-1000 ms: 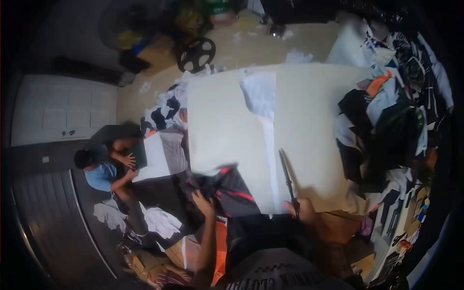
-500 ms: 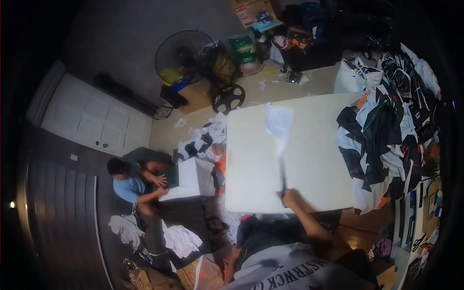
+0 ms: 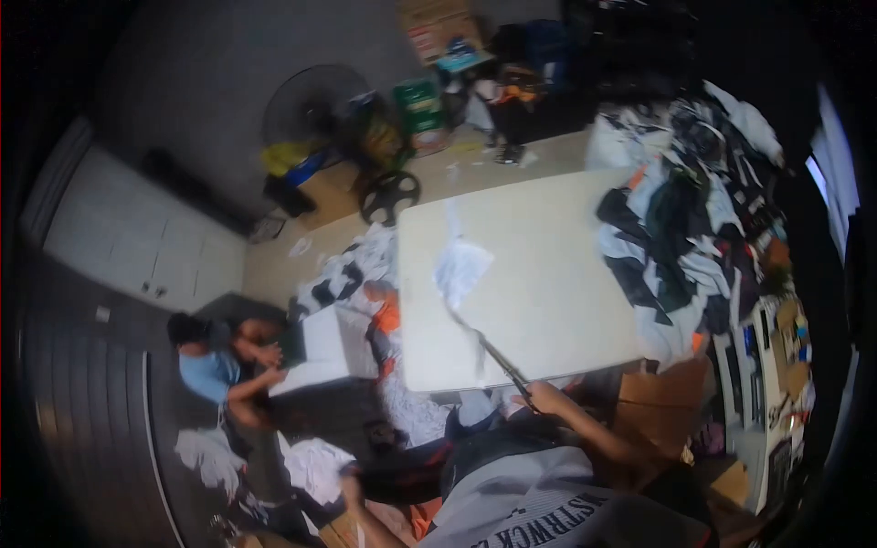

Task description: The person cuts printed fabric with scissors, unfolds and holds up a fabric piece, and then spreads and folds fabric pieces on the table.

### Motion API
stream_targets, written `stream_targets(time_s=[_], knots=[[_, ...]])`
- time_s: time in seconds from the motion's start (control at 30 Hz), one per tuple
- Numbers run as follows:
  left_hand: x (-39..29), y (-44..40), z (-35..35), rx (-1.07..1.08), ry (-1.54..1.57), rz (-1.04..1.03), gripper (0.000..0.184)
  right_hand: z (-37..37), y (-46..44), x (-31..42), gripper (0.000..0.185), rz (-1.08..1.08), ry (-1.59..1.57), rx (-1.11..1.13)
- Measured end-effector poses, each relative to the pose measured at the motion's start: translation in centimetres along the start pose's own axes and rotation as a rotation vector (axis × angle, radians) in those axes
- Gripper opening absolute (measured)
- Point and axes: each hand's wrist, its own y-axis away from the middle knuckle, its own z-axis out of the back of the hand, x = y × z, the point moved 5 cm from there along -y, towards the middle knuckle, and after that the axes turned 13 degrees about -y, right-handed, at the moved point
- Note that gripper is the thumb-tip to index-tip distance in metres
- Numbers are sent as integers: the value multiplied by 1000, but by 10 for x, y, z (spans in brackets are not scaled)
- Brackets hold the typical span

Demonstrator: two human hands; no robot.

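Note:
My right hand [image 3: 548, 399] is closed around the dark handles of long scissors [image 3: 502, 361] at the near edge of the white table [image 3: 566, 237]. The blades point up and left, toward a white piece of cloth [image 3: 464, 269] that trails in a narrow strip. Blur hides whether the tips touch it. Low on the left, my left hand [image 3: 350, 482] is beside a crumpled white cloth [image 3: 315, 466]. Its fingers are too smeared to read.
Heaped dark and white fabric [image 3: 671, 242] covers the table's right end. On the left a person in a blue shirt [image 3: 208, 373] sits by a white box [image 3: 333, 342]. Scraps [image 3: 361, 265] lie beside the table; a fan [image 3: 315, 114] stands behind.
My right hand has drawn back to the table's near edge with the scissors, and the white cloth has come nearer. My left hand has moved left, toward the crumpled cloth. The view has shifted.

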Motion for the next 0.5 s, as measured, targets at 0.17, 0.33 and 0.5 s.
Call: stream_targets(time_s=[0.17, 0.33, 0.5], knots=[[-213, -30, -61, 9, -18, -449, 57, 62, 56, -34, 50, -77, -176, -294], [-459, 54, -215, -234, -610, -1531, 59, 96, 88, -62, 47, -98, -375, -500], [-541, 315, -455, 966, 186, -833, 31, 118, 111, -77, 47, -35, -464, -629]])
